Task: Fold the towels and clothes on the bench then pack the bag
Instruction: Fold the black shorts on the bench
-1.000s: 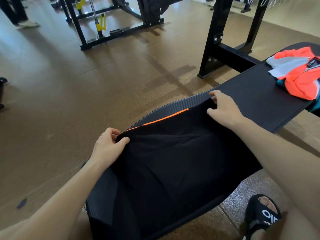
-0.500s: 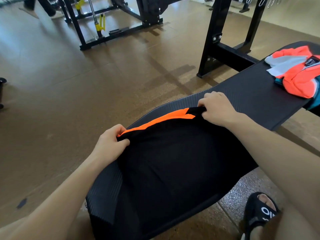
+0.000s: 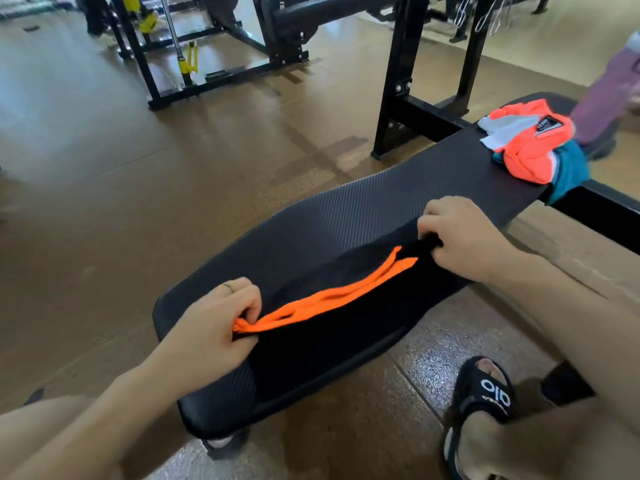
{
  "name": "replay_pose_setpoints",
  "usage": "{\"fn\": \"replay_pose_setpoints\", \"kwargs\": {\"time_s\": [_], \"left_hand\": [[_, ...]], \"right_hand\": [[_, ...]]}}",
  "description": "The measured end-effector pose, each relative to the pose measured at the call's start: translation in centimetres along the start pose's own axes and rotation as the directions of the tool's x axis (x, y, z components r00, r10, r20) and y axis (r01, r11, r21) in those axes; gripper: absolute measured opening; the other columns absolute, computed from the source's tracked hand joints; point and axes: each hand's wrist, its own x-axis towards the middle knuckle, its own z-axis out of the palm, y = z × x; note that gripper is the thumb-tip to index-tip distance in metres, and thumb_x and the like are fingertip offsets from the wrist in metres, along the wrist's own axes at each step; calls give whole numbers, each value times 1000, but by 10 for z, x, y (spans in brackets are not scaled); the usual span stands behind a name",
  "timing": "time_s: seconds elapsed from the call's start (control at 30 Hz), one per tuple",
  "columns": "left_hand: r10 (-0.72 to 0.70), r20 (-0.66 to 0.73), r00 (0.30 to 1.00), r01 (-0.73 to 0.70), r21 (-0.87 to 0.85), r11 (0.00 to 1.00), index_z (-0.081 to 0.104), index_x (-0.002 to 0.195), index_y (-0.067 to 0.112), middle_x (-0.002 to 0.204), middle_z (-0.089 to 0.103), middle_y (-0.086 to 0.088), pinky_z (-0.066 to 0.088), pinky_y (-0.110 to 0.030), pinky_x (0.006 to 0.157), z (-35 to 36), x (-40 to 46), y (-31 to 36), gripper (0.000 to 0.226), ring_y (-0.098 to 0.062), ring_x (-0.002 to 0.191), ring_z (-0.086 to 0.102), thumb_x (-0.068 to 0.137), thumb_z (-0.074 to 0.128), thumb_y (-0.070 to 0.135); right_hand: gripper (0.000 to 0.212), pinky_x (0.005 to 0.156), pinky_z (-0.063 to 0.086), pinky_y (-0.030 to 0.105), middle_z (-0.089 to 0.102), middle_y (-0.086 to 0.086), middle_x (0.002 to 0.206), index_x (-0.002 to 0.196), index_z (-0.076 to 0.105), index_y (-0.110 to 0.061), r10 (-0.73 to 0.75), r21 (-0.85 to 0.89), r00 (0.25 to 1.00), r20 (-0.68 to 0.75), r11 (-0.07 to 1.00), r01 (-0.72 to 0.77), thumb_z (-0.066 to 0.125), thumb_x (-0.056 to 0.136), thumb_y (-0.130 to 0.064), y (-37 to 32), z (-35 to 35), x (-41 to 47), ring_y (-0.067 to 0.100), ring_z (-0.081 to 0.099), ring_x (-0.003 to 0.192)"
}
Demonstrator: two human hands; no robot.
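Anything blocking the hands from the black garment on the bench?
No. The left hand and right hand already grip the black garment at opposite ends on the bench; nothing visible lies between.

black garment (image 3: pixel 311 327) with orange trim; black ribbed bench (image 3: pixel 363 216).

black garment (image 3: pixel 311 327) with orange trim, flat across near end of bench (image 3: pixel 363 216); orange/grey/teal clothes pile (image 3: pixel 530 150) bunched at bench far end
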Motion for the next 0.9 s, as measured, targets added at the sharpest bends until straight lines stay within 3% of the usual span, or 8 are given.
{"fn": "replay_pose_setpoints", "kwargs": {"time_s": [0.13,0.3,0.4,0.6,0.73,0.9], "left_hand": [[24,115,993,-34,94,995,33,74,35,83,44,18,41,-25,63,23,-17,12,38,-9,80,46,69,66,17],[64,183,981,-110,254,961,37,77,34,83,39,19,43,-28,66,45,-26,15,23,-7,76,41,69,58,30],[74,195,978,-145,384,912,33,81,34,85,39,15,40,-26,64,49,-29,18,30,-11,74,41,69,61,32],[60,186,981,-153,541,827,57,88,21,91,54,2,48,-31,61,41,-29,17,38,-19,73,52,58,81,21],[60,189,980,-167,620,767,62,87,16,93,57,-3,51,-35,60,40,-27,14,36,-23,73,55,56,81,14],[48,244,969,-194,619,761,56,80,22,94,54,1,49,-33,66,39,-30,22,24,-20,78,49,68,64,40]], "right_hand": [[28,79,41,36,57,-1,78,71,64,-21,0,-49,999,54,999,3,66,54,2,-3,9,-32,28,57,78],[30,87,47,42,60,3,82,81,65,-17,18,-138,1000,4,990,-17,68,62,7,2,18,-58,32,61,85],[28,88,46,42,60,4,81,81,64,-15,5,-182,1000,-25,983,-10,71,65,7,1,20,-66,32,60,84],[28,91,45,42,62,6,84,81,65,-14,2,-191,997,-73,981,-16,71,66,9,-2,7,-70,32,60,88],[32,90,48,44,62,6,84,83,67,-14,-30,-241,999,23,970,35,76,60,6,-9,11,-78,33,61,89],[39,94,45,47,62,8,89,89,66,-14,64,-301,987,147,953,-16,83,55,-5,-16,13,-81,34,61,94]]}}
